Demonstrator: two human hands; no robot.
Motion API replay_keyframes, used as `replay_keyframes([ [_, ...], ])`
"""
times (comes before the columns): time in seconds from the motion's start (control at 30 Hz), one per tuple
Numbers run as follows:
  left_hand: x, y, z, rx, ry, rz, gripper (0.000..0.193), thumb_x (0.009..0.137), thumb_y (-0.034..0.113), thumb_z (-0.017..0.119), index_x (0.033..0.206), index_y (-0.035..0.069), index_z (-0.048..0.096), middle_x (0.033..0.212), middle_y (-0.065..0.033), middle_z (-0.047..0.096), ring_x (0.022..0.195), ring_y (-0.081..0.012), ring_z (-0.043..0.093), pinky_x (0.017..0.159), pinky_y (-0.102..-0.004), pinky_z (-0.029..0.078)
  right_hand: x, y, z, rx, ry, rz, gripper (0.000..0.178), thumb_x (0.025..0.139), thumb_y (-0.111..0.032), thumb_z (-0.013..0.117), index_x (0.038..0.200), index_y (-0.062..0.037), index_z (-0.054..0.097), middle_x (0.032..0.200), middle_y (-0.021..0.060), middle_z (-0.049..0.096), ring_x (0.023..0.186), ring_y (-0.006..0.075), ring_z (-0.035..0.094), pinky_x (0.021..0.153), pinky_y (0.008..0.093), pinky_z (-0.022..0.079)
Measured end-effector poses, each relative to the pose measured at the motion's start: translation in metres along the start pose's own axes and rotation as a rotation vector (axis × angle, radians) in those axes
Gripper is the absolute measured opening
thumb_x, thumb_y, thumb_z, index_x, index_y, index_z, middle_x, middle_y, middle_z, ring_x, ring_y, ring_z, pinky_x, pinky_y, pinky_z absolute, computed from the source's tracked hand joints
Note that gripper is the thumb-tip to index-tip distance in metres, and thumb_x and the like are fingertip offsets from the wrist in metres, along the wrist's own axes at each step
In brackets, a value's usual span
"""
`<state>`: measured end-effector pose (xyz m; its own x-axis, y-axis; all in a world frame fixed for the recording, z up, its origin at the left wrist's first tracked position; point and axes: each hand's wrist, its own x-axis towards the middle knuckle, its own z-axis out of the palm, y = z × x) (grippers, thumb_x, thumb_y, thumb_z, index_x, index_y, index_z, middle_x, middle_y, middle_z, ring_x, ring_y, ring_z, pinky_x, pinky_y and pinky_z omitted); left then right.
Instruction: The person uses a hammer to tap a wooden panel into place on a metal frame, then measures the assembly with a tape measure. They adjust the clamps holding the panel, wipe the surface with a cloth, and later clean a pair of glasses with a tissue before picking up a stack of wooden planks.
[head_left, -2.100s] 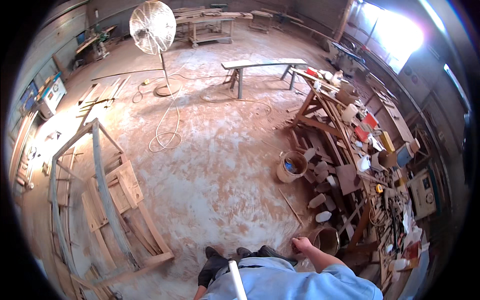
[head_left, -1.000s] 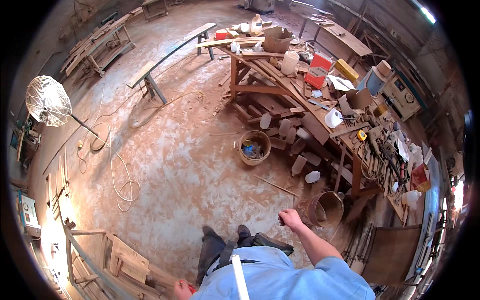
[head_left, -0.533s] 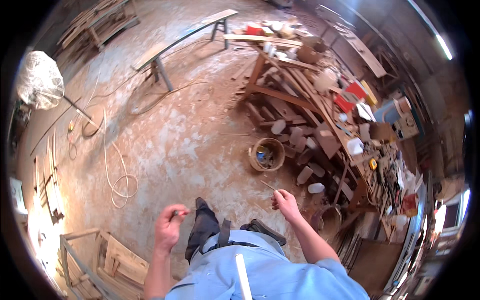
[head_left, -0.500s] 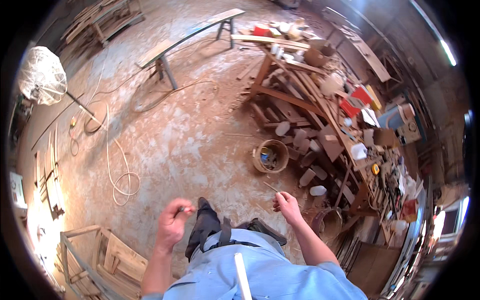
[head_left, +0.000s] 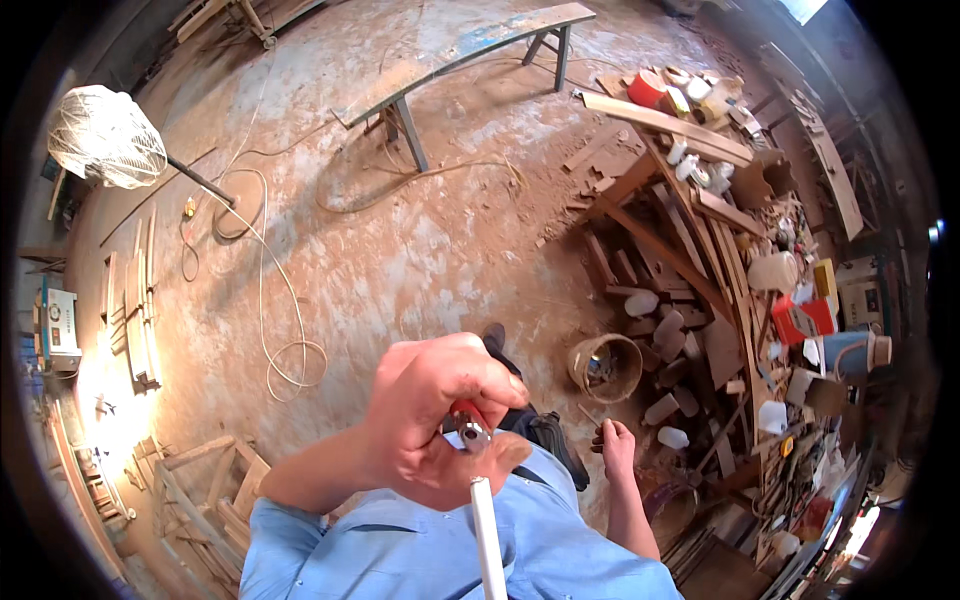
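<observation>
My left hand [head_left: 430, 420] is raised close in front of my chest, its fingers curled around a lighter [head_left: 472, 432] with a red body and a metal top. Just below the lighter's metal end is the tip of a white cigarette [head_left: 486, 535], which reaches up from the lower edge; I cannot tell whether they touch. No flame shows. My right hand [head_left: 615, 445] hangs lower, to the right of my body. Its fingers pinch a thin, light brown stick [head_left: 587, 413] that points toward a bucket [head_left: 632, 385] on the floor.
At the right, a wooden workbench [head_left: 690, 270] is heaped with boards, jars and tools, with plastic bottles [head_left: 672, 437] and scraps beneath. A long narrow bench [head_left: 470, 55] stands ahead. A fan [head_left: 105, 137] and a looping hose [head_left: 292, 300] are left; a wooden frame [head_left: 200, 455] is lower left.
My left hand has risen from beside my leg toward the cigarette, bringing the lighter near its tip. My right hand still holds the stick. The view has shifted, so the surroundings sit farther right.
</observation>
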<state>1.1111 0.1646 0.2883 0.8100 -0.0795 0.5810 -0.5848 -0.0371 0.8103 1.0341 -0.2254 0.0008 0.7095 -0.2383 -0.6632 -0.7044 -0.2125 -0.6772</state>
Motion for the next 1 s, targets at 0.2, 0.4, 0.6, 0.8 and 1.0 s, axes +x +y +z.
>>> replay_keyframes([
  [0.2, 0.113, -0.055, -0.028, -0.001, -0.018, 0.004, 0.039, 0.067, 0.003, 0.076, 0.099, 0.004, 0.055, 0.065, -0.004, 0.057, 0.047, -0.0126, 0.047, 0.041, -0.0259, 0.035, 0.086, -0.136, 0.051, -0.144, -0.031, -0.165, 0.029, 0.094, -0.024, 0.055, 0.096, 0.0028, 0.066, 0.074, 0.003, 0.062, 0.066, 0.0101, 0.057, 0.059, 0.026, 0.048],
  [0.4, 0.203, -0.118, -0.068, -0.047, -0.017, -0.053, 0.032, 0.069, 0.003, 0.073, 0.095, 0.005, 0.054, 0.065, -0.0021, 0.054, 0.054, -0.0132, 0.048, 0.047, -0.0255, 0.037, 0.146, -0.273, 0.089, 0.001, -0.074, -0.154, 0.025, 0.095, -0.021, 0.056, 0.096, 0.0017, 0.064, 0.074, 0.003, 0.062, 0.065, 0.0108, 0.059, 0.061, 0.0262, 0.05],
  [0.6, 0.286, -0.197, -0.128, -0.128, -0.067, -0.065, 0.031, 0.069, 0.002, 0.073, 0.093, 0.007, 0.053, 0.066, -0.0022, 0.054, 0.057, -0.0143, 0.049, 0.05, -0.0253, 0.038, 0.21, -0.344, 0.144, 0.036, -0.037, -0.169, 0.024, 0.095, -0.021, 0.057, 0.095, 0.0019, 0.064, 0.074, 0.001, 0.061, 0.065, 0.0088, 0.057, 0.06, 0.0247, 0.048],
  [0.8, 0.388, -0.266, -0.186, -0.22, -0.151, -0.101, 0.027, 0.069, 0.003, 0.074, 0.086, 0.007, 0.053, 0.066, -0.003, 0.055, 0.056, -0.0153, 0.05, 0.05, -0.0263, 0.04, 0.23, -0.419, 0.212, 0.12, 0.002, -0.104, 0.021, 0.095, -0.019, 0.056, 0.093, 0.0004, 0.064, 0.074, 0.0013, 0.061, 0.065, 0.0089, 0.056, 0.061, 0.0249, 0.049],
  [1.0, 0.476, -0.336, -0.202, -0.213, -0.31, -0.187, 0.024, 0.068, 0.005, 0.075, 0.079, 0.007, 0.053, 0.065, -0.003, 0.056, 0.057, -0.0161, 0.051, 0.051, -0.027, 0.04, 0.259, -0.482, 0.251, 0.122, 0.046, -0.019, 0.02, 0.092, -0.019, 0.059, 0.094, 0.0005, 0.066, 0.076, 0.0023, 0.063, 0.066, 0.0087, 0.058, 0.061, 0.0243, 0.048],
])
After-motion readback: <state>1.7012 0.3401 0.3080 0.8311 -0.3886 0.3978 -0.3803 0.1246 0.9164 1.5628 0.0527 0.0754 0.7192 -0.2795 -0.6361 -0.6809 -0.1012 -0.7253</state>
